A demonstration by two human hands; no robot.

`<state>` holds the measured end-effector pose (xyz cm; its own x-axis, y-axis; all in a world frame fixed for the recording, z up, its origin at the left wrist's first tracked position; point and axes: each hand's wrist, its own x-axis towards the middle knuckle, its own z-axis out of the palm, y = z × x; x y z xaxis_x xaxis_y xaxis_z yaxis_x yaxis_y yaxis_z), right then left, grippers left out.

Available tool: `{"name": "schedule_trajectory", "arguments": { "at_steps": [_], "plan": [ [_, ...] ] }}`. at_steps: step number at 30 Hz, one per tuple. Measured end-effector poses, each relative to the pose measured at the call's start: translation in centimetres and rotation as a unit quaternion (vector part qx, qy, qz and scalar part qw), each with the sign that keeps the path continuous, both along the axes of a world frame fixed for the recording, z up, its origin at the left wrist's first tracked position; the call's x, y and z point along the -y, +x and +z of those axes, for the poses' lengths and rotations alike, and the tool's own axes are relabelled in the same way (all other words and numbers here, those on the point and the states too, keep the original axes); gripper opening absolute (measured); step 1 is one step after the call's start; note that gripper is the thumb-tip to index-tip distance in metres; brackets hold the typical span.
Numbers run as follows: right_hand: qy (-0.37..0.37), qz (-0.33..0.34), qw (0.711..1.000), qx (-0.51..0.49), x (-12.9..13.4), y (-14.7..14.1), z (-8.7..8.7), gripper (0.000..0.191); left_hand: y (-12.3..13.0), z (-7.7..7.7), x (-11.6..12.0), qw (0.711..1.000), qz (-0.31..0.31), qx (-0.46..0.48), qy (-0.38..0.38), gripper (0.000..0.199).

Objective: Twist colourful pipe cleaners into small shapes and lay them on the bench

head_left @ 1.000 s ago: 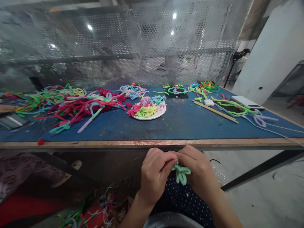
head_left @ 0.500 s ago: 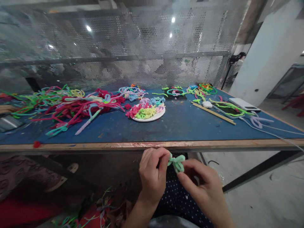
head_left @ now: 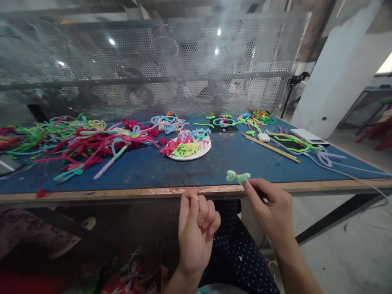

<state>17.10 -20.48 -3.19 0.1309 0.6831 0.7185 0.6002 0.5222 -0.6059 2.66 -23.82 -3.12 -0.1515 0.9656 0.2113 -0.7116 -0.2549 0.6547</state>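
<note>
We hold a green bow (head_left: 243, 178) one-handed.
Our right hand's (head_left: 275, 210) grip pinches one end; our left hand's (head_left: 196, 228) is closed, seemingly empty.

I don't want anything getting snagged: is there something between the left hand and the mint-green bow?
No loose item is visible between the left hand and the fuzzy mint-green bow, pinched in the right hand. In the view, only the table's front edge runs between them; whether it would block the hand, I can't tell.

Table (head_left: 226, 163) — blue; trousers (head_left: 241, 249) — dark, white-dotted
</note>
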Motion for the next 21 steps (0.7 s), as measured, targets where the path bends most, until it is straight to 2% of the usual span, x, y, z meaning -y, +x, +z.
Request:
{"name": "schedule_trajectory", "arguments": {
  "at_steps": [5, 7, 9, 10, 11, 13, 14, 15, 16, 17, 18, 21],
  "plan": [
    [-0.027, 0.002, 1.0, -0.005, 0.0, 0.0, 0.0, 0.016, -0.3, -1.5, -0.5, 0.996, 0.021, -0.071, -0.057, 0.02],
    [-0.034, 0.005, 0.999, -0.009, 0.1, -0.1, 0.0, 0.016, -0.6, -1.9, -0.6, 0.991, 0.047, -0.113, -0.051, 0.022],
    [-0.032, 0.014, 0.999, -0.008, 0.3, -0.3, 0.1, 0.015, -1.0, -1.9, -0.9, 0.975, 0.104, -0.196, -0.019, 0.018],
    [-0.03, 0.02, 0.999, -0.006, 0.4, -0.4, 0.1, 0.015, -1.2, -1.7, -1.1, 0.954, 0.144, -0.261, 0.015, 0.013],
    [-0.031, 0.029, 0.999, -0.003, 0.6, -0.5, 0.1, 0.015, -1.5, -1.4, -1.5, 0.921, 0.187, -0.337, 0.06, 0.013],
    [-0.034, 0.052, 0.998, -0.003, 0.9, -0.7, 0.1, 0.014, -1.8, -0.6, -2.4, 0.821, 0.257, -0.483, 0.163, 0.027],
    [-0.038, 0.066, 0.997, -0.003, 1.0, -0.8, 0.1, 0.014, -1.8, -0.2, -2.8, 0.773, 0.276, -0.533, 0.207, 0.027],
    [-0.042, 0.078, 0.996, -0.002, 1.1, -0.9, 0.1, 0.014, -1.8, 0.1, -3.1, 0.742, 0.286, -0.559, 0.237, 0.021],
    [-0.043, 0.087, 0.995, 0.0, 1.2, -1.0, 0.0, 0.014, -1.6, 0.4, -3.2, 0.73, 0.287, -0.564, 0.259, 0.014],
    [-0.042, 0.091, 0.995, 0.004, 1.1, -1.0, 0.0, 0.015, -1.4, 0.5, -3.1, 0.74, 0.277, -0.55, 0.271, 0.013],
    [-0.039, 0.091, 0.995, 0.012, 1.1, -0.9, 0.0, 0.015, -1.1, 0.5, -2.8, 0.77, 0.255, -0.515, 0.276, 0.015],
    [-0.013, 0.057, 0.998, 0.039, 0.5, -0.6, -0.2, 0.015, -0.1, -0.1, -1.2, 0.919, 0.133, -0.298, 0.22, 0.022]
  ]
}}
